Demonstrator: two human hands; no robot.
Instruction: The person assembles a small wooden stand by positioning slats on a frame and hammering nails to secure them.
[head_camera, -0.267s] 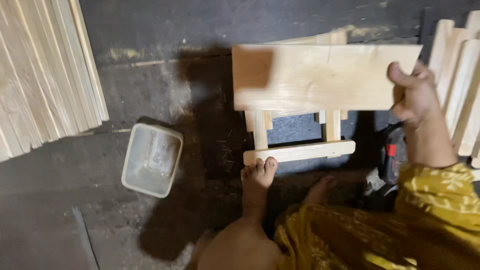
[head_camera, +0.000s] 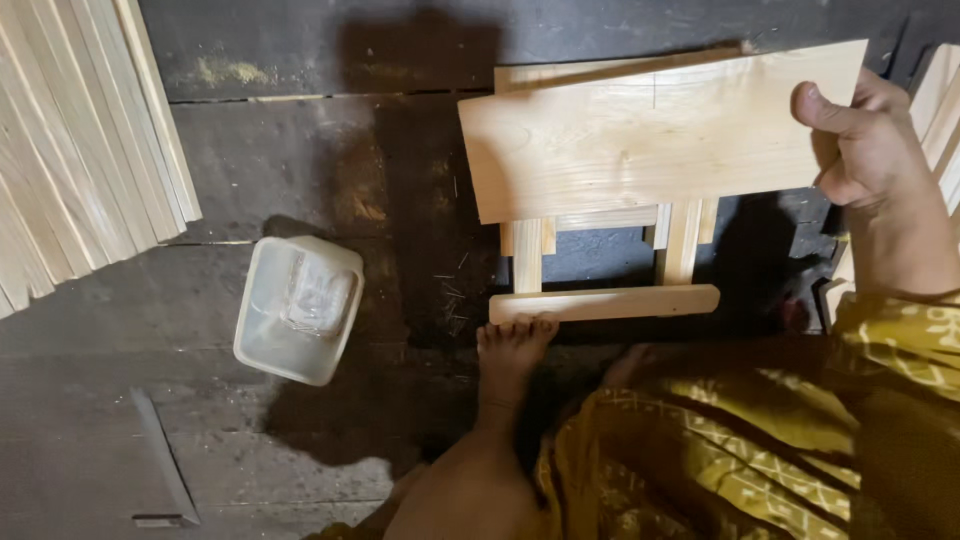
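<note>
Clearly, the right hand (head_camera: 868, 135) is at the upper right of the frame and it grips a flat pale wooden board (head_camera: 655, 130) by its right short edge, with the thumb on the top face and the other fingers curled behind. The board is held in the air, a little tilted, and it covers the upper part of a small wooden frame (head_camera: 600, 270) that lies on the dark floor (head_camera: 300, 150) below it. From this frame I can see two short upright pieces and one long crossbar in the centre of the picture, slightly to the right. A bare foot (head_camera: 508, 350) touches the left end of that crossbar with its toes, just below it.

The left hand is not in the picture, so its state cannot be told.

At the middle left of the frame a whitish plastic container (head_camera: 297, 308) stands on the floor, well apart from the frame. A stack of thin wooden slats (head_camera: 80, 140) fills the upper left corner. More pale wooden pieces (head_camera: 940, 95) show at the right edge, behind the hand. A yellow patterned garment (head_camera: 760, 450) covers the lower right part. A thin dark strip (head_camera: 160, 460) lies at the lower left.
</note>
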